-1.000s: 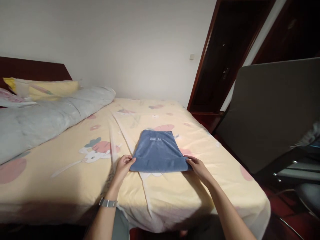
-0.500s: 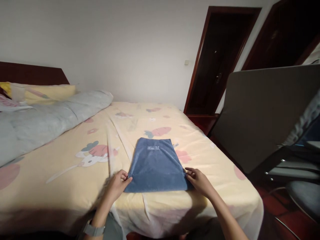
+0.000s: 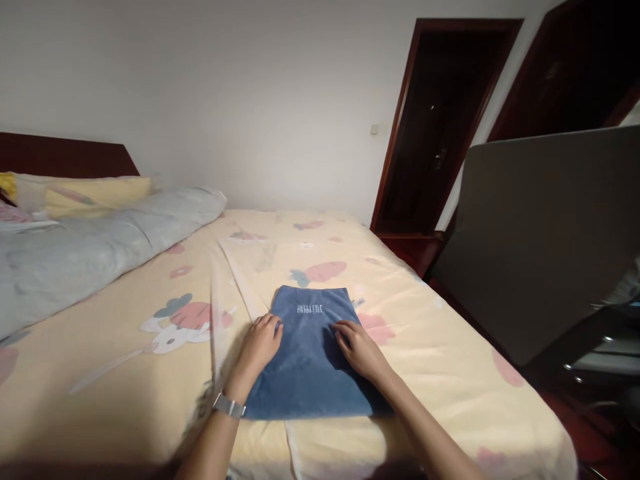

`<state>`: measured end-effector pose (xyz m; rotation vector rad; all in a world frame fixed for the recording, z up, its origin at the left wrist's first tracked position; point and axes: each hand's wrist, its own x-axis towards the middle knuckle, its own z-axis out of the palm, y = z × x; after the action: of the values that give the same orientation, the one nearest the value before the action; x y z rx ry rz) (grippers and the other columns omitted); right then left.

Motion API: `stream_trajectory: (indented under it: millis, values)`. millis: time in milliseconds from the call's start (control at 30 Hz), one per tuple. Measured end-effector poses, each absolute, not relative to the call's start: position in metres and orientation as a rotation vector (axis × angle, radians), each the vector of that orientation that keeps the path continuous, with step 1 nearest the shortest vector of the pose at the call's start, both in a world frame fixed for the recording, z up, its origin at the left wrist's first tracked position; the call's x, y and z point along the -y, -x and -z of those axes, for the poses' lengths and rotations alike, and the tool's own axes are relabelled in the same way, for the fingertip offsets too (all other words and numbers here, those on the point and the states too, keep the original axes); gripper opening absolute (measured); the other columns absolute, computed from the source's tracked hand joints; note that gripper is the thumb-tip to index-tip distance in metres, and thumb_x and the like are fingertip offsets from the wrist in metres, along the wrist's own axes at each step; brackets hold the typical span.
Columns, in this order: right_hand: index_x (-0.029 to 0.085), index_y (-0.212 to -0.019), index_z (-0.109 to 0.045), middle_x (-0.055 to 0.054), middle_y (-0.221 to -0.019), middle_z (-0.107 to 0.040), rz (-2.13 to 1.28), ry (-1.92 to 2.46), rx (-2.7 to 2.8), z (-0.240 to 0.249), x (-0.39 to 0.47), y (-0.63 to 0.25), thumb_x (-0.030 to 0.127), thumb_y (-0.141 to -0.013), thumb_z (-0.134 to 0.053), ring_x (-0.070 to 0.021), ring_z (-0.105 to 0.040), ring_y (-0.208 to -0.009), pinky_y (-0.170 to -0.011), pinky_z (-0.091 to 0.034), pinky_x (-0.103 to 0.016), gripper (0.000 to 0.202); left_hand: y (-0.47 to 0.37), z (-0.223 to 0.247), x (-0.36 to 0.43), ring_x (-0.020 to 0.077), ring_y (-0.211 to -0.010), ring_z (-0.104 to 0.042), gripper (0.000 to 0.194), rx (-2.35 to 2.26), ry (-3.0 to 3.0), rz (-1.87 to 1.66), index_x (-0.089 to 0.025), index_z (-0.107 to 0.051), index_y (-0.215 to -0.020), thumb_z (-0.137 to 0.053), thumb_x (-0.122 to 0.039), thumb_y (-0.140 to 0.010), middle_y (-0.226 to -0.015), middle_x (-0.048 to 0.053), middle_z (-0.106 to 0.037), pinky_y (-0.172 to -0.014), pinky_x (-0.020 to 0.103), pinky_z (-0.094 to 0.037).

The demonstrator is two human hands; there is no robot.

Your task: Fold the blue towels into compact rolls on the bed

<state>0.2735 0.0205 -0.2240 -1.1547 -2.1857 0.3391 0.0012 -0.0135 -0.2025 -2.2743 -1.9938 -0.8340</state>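
Observation:
A blue plush cloth (image 3: 310,373), folded into a flat, roughly rectangular shape, lies on the patterned bed sheet (image 3: 450,387) near the bed's front edge. White lettering on its far part appears upside down from here. At the cloth's left edge is my left hand (image 3: 261,343), its fingers loosely bent and apart from a grip; a silver watch band is on that wrist. Over the right part of the cloth, my right hand (image 3: 361,348) has its fingers bent and thumb apart, holding nothing. Whether its fingertips touch the fabric is hard to tell.
A rolled pale quilt (image 3: 115,233) lies across the bed's left side, before a yellow pillow (image 3: 100,193) and a dark headboard (image 3: 65,153). A large grey panel (image 3: 545,233) stands right of the bed. Behind it is a dark door (image 3: 440,133).
Both hands have let go of the cloth's near corners and moved forward; the right one has also moved inward over the cloth. The view has shifted slightly.

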Motion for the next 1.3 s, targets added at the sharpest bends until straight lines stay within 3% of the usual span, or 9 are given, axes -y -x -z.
stream_trajectory:
  millis: [233, 533, 600, 667, 733, 833, 1033, 1167, 1300]
  values:
    - [0.02, -0.121, -0.066, -0.011, -0.124, -0.064, -0.346, 1.18, 2.186, 0.253, -0.04, -0.279, 0.03, -0.1, -0.04, -0.0287, -0.059, -0.112, -0.101, -0.048, -0.049, 0.035, 0.029, 0.242, -0.012, 0.0307, -0.138, -0.046, 0.04, 2.041, 2.24, 0.72, -0.027, -0.058, -0.135, -0.044, -0.035, -0.099, -0.146, 0.009, -0.056, -0.117, 0.054, -0.031]
    - [0.023, -0.105, -0.07, -0.01, -0.108, -0.067, -0.51, 1.196, 1.987, 0.198, 0.003, -0.331, 0.043, -0.098, -0.047, -0.0261, -0.061, -0.101, -0.094, -0.052, -0.041, 0.032, 0.012, 0.187, 0.066, 0.0223, -0.113, -0.061, 0.028, 1.851, 2.624, 0.771, -0.027, -0.071, -0.108, -0.05, -0.041, -0.097, -0.12, 0.005, -0.066, -0.102, 0.034, -0.047]
    - [0.025, -0.105, -0.071, -0.01, -0.109, -0.065, -0.601, 1.158, 2.108, 0.191, 0.023, -0.351, 0.04, -0.097, -0.051, -0.0259, -0.061, -0.103, -0.093, -0.052, -0.04, 0.027, 0.009, 0.186, 0.09, 0.0233, -0.113, -0.061, 0.024, 1.808, 2.814, 0.626, -0.031, -0.071, -0.11, -0.062, -0.043, -0.09, -0.121, 0.002, -0.067, -0.101, 0.034, -0.047]
    - [0.027, -0.112, -0.069, -0.009, -0.119, -0.062, -0.73, 1.112, 2.26, 0.193, 0.038, -0.368, 0.035, -0.093, -0.057, -0.0259, -0.058, -0.113, -0.099, -0.05, -0.039, 0.024, 0.013, 0.191, 0.108, 0.0266, -0.122, -0.057, 0.043, 1.84, 2.908, 0.52, -0.036, -0.066, -0.124, -0.072, -0.043, -0.082, -0.133, 0.001, -0.063, -0.107, 0.037, -0.044]
    - [0.028, -0.125, -0.064, -0.009, -0.132, -0.055, -0.842, 1.076, 2.381, 0.2, 0.047, -0.381, 0.029, -0.087, -0.063, -0.0265, -0.052, -0.125, -0.107, -0.046, -0.039, 0.037, 0.022, 0.198, 0.119, 0.0287, -0.132, -0.051, 0.059, 1.914, 2.925, 0.489, -0.039, -0.055, -0.138, -0.072, -0.041, -0.082, -0.145, 0.0, -0.055, -0.113, 0.039, -0.039]
    - [0.028, -0.136, -0.057, -0.01, -0.141, -0.049, -0.904, 1.047, 2.429, 0.21, 0.051, -0.39, 0.025, -0.081, -0.067, -0.028, -0.048, -0.132, -0.109, -0.044, -0.039, 0.056, 0.036, 0.206, 0.126, 0.0257, -0.135, -0.049, 0.058, 1.992, 2.897, 0.545, -0.037, -0.052, -0.141, -0.06, -0.024, -0.085, -0.15, -0.003, -0.051, -0.115, 0.036, -0.037]
    - [0.023, -0.121, -0.067, -0.009, -0.127, -0.064, -1.01, 1.132, 2.21, 0.205, 0.044, -0.383, 0.029, -0.086, -0.06, -0.0275, -0.059, -0.117, -0.102, -0.049, -0.037, 0.035, 0.043, 0.205, 0.121, 0.0245, -0.12, -0.062, 0.06, 2.197, 2.846, 0.86, -0.027, -0.061, -0.122, -0.05, -0.007, -0.067, -0.139, 0.001, -0.062, -0.096, 0.029, -0.049]
    - [0.019, -0.117, -0.066, -0.008, -0.108, -0.071, -1.053, 1.213, 1.929, 0.212, 0.025, -0.371, 0.042, -0.094, -0.052, -0.0254, -0.065, -0.101, -0.088, -0.053, -0.033, 0.036, 0.045, 0.2, 0.102, 0.0254, -0.111, -0.065, 0.025, 2.346, 2.771, 1.178, -0.024, -0.067, -0.104, -0.052, -0.024, -0.083, -0.119, 0.004, -0.072, -0.094, 0.032, -0.05]
    - [0.017, -0.115, -0.065, -0.01, -0.105, -0.072, -0.989, 1.368, 1.639, 0.229, -0.001, -0.359, 0.059, -0.092, -0.05, -0.0257, -0.067, -0.094, -0.075, -0.053, -0.032, 0.051, 0.046, 0.216, 0.074, 0.0229, -0.085, -0.068, 0.043, 2.467, 2.239, 1.726, -0.02, -0.062, -0.111, -0.048, -0.055, -0.09, -0.096, 0.006, -0.071, -0.074, 0.032, -0.054]
